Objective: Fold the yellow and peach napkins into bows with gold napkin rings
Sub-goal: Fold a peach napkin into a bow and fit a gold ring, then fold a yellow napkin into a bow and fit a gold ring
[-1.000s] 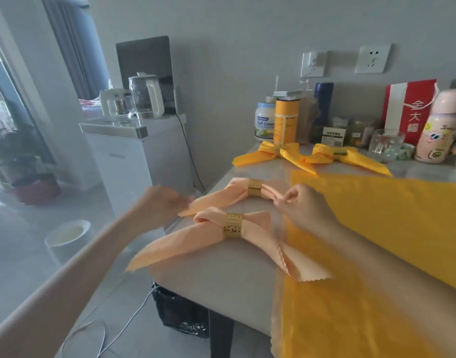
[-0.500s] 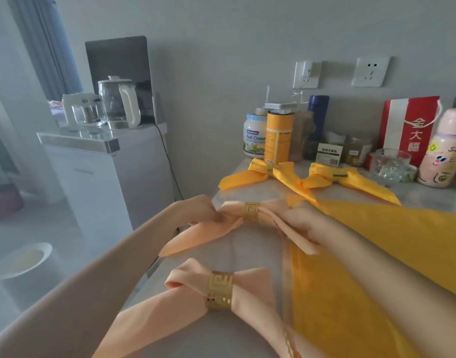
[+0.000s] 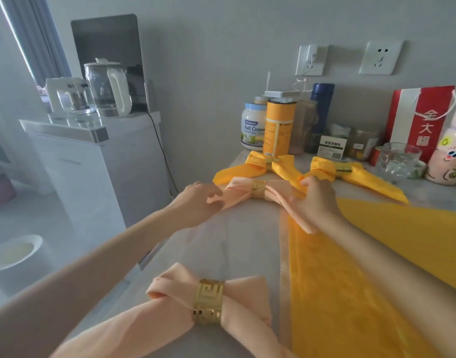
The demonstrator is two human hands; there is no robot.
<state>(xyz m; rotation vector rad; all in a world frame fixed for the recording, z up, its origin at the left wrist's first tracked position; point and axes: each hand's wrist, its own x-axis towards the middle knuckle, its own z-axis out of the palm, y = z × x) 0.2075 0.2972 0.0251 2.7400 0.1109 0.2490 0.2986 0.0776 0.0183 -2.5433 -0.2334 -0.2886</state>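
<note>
At mid-bench, both hands work the far peach bow (image 3: 278, 193). The left hand (image 3: 198, 202) pinches its left tail between thumb and curled fingers, and the right hand (image 3: 317, 200) curls over its right loop and tail, gripping the fabric. Its gold ring (image 3: 258, 189) stands between the two hands. Just behind lie two yellow bows (image 3: 258, 164), each ringed in gold, before an orange canister (image 3: 279, 127). Nearer the camera, a second peach bow (image 3: 170, 285) with its own gold band (image 3: 208, 302) rests on the bench (image 3: 234, 241), beside a flat yellow cloth (image 3: 376, 254).
</note>
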